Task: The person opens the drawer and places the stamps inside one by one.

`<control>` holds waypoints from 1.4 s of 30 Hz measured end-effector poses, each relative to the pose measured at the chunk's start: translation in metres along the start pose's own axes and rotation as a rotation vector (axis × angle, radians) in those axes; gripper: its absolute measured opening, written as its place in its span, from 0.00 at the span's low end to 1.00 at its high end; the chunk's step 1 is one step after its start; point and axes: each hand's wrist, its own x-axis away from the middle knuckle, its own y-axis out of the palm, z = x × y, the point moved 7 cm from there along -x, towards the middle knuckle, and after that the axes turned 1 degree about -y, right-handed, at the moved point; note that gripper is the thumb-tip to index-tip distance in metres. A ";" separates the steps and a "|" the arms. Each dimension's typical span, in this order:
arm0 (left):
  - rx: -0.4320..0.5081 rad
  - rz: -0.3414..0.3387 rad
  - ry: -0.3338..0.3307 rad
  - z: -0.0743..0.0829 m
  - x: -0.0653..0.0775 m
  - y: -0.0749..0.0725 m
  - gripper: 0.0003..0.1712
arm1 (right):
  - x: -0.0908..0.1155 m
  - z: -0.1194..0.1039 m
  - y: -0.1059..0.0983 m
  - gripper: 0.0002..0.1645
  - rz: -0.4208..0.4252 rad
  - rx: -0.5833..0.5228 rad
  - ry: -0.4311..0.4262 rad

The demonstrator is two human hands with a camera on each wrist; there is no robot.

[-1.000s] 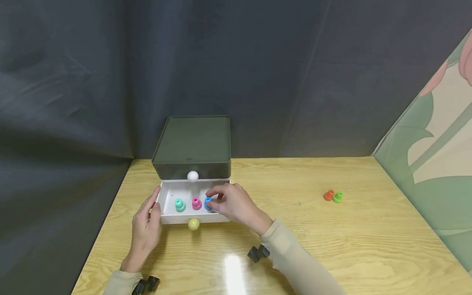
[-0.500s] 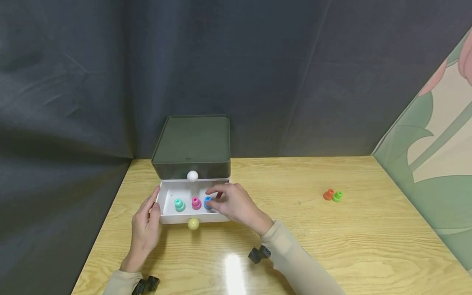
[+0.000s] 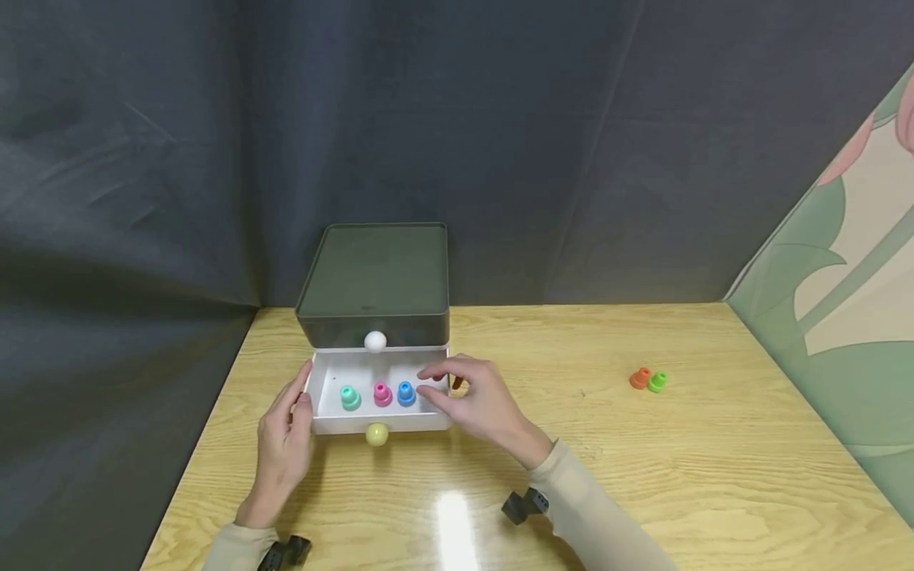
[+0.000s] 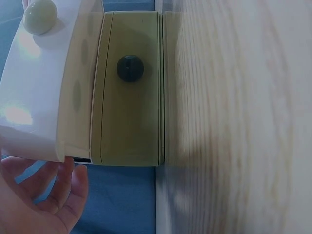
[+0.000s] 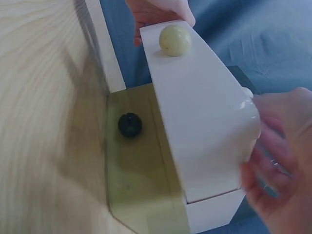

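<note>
A white drawer [image 3: 336, 423] with a yellow round knob [image 3: 377, 434] stands pulled out of a small chest [image 3: 373, 270] with a dark green top. In it sit three small stepped plastic pegs with holes on top: mint [image 3: 350, 397], pink [image 3: 382, 393] and blue [image 3: 406, 393]. My left hand [image 3: 284, 444] rests with extended fingers along the drawer's left side. Over the drawer's right wall, my right hand [image 3: 480, 398] has thumb and fingers spread apart, nothing between them, their tips just right of the blue peg. In the right wrist view this hand [image 5: 285, 161] is blurred beside the drawer.
An orange peg [image 3: 640, 378] and a green peg [image 3: 658, 381] lie together on the wooden table [image 3: 685, 460] at the right. A white knob [image 3: 374, 342] is on the drawer above; a dark knob [image 4: 130, 68] is on the lowest drawer. Dark cloth [image 3: 500, 159] hangs behind.
My right hand has let go of the blue peg, spread its fingers and moved a little right. The blue peg stays in the drawer. My left hand keeps its place.
</note>
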 end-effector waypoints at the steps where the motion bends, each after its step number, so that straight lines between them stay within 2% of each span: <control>1: 0.001 0.002 -0.001 0.000 0.000 0.000 0.28 | 0.002 0.001 -0.004 0.08 0.038 -0.008 -0.015; 4: 0.011 0.010 -0.004 -0.001 0.001 -0.001 0.28 | 0.009 0.005 -0.015 0.09 0.146 -0.044 -0.027; 7: 0.018 0.015 -0.004 -0.001 0.001 -0.002 0.28 | 0.015 0.012 -0.025 0.10 0.215 -0.067 -0.018; 15: 0.019 -0.006 0.007 0.000 0.000 0.001 0.28 | 0.040 0.035 -0.061 0.22 0.329 -0.040 0.027; 19: 0.012 -0.011 -0.008 -0.002 0.000 0.002 0.28 | 0.053 0.049 -0.080 0.22 0.358 -0.013 0.075; 26: 0.003 -0.015 -0.013 -0.001 0.000 0.001 0.28 | 0.075 0.072 -0.110 0.19 0.382 0.058 0.236; 31: 0.005 -0.014 -0.012 -0.001 0.000 0.002 0.28 | 0.088 0.089 -0.127 0.20 0.331 0.166 0.373; 37: -0.001 -0.028 -0.033 0.000 0.001 0.002 0.28 | 0.102 0.106 -0.142 0.18 0.249 0.233 0.427; 42: 0.007 -0.033 -0.028 0.000 0.001 0.001 0.28 | 0.116 0.121 -0.166 0.20 0.218 0.279 0.472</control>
